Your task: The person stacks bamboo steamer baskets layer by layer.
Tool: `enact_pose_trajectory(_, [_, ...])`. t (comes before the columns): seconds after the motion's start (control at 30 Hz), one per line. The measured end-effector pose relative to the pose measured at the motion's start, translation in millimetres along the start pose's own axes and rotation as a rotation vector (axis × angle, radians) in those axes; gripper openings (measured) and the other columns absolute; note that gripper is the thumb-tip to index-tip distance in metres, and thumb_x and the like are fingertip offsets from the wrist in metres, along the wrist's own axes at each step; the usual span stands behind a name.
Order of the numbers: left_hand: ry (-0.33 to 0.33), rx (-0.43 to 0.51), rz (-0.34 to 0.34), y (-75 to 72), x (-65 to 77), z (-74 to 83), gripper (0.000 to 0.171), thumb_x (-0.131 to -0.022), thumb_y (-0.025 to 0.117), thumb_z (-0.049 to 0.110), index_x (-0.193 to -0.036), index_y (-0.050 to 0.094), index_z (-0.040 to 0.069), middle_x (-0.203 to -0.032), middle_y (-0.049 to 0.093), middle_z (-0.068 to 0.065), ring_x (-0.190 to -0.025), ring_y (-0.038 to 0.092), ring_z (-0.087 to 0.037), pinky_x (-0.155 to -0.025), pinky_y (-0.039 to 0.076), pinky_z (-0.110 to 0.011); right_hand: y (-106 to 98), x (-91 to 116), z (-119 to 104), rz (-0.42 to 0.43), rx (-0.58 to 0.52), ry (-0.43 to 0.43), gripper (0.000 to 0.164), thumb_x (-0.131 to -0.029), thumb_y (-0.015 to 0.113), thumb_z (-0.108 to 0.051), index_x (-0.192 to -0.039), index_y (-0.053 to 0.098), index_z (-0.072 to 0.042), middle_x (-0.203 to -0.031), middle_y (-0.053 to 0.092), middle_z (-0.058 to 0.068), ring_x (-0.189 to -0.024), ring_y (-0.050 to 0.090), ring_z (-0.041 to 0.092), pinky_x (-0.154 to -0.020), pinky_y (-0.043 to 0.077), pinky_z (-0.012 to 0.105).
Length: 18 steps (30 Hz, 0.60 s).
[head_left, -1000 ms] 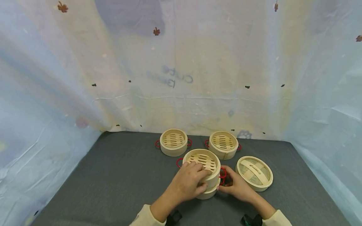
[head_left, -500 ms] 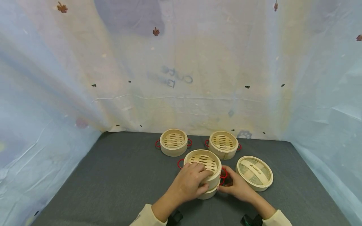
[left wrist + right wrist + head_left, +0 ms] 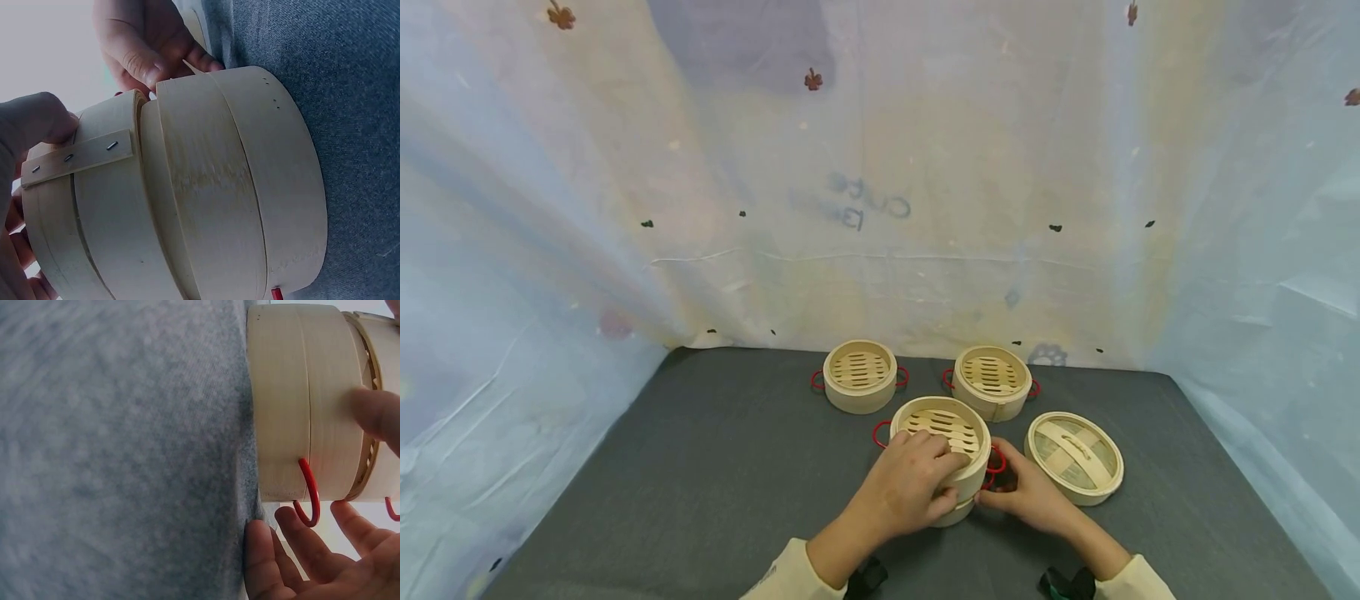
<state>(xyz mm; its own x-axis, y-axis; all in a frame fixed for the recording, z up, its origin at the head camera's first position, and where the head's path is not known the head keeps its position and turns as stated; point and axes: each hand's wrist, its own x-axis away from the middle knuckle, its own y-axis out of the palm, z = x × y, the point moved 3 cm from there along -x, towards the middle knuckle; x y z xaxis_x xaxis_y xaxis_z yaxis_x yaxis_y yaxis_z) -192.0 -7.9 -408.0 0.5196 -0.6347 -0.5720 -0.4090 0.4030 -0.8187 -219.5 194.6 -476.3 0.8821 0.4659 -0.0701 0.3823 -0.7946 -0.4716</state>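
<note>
Two bamboo steamer baskets with red handles stand stacked at the front middle in the head view. My left hand (image 3: 904, 490) grips the near rim of the upper steamer basket (image 3: 946, 423), thumb outside and fingers over the slatted inside. Below it, mostly covered, is the lower steamer basket (image 3: 953, 515) on the table. My right hand (image 3: 1033, 498) holds the right side of this lower basket; in the right wrist view the thumb lies on its wall, with fingertips by its red handle (image 3: 310, 494). A gap shows between the baskets in the left wrist view, the upper slightly tilted.
Two more steamer baskets stand behind, one at back left (image 3: 859, 398) and one at back right (image 3: 992, 404). A woven bamboo lid (image 3: 1075, 458) lies right of my right hand. Grey cloth covers the table (image 3: 737, 467); pale curtains (image 3: 880, 283) rise behind and beside it.
The upper steamer basket and my left hand have shifted slightly to the right over the lower basket. My right hand has stayed nearly still.
</note>
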Motion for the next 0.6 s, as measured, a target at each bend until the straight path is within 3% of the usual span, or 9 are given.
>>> enact_pose_trajectory(0.2, [0.001, -0.004, -0.017, -0.4, 0.5, 0.0, 0.033, -0.070, 0.075, 0.030, -0.102, 0.069, 0.029, -0.083, 0.057, 0.012, -0.078, 0.054, -0.008, -0.066, 0.038, -0.027, -0.4, -0.6, 0.6, 0.015, 0.013, 0.001, 0.075, -0.082, 0.076, -0.025, -0.144, 0.036, -0.007, -0.130, 0.056, 0.020, -0.102, 0.060, 0.004, -0.072, 0.053, 0.026])
enact_pose_trajectory(0.43, [0.014, -0.010, -0.022, 0.2, 2.0, -0.1, 0.033, -0.070, 0.076, 0.034, -0.102, 0.069, 0.030, -0.083, 0.057, 0.012, -0.078, 0.054, -0.008, -0.066, 0.037, -0.026, -0.4, -0.7, 0.8, 0.024, 0.032, 0.000, 0.076, -0.082, 0.077, -0.027, -0.143, 0.037, -0.007, -0.132, 0.054, 0.020, -0.111, 0.060, 0.020, -0.075, 0.054, 0.026])
enact_pose_trajectory(0.6, [0.011, -0.012, -0.028, 1.2, 3.3, -0.1, 0.032, -0.070, 0.076, 0.034, -0.102, 0.069, 0.030, -0.083, 0.057, 0.012, -0.078, 0.053, -0.007, -0.066, 0.036, -0.025, -0.4, -0.3, 1.8, 0.025, 0.039, -0.006, 0.075, -0.082, 0.077, -0.027, -0.143, 0.038, -0.008, -0.132, 0.054, 0.020, -0.109, 0.060, 0.017, -0.074, 0.054, 0.026])
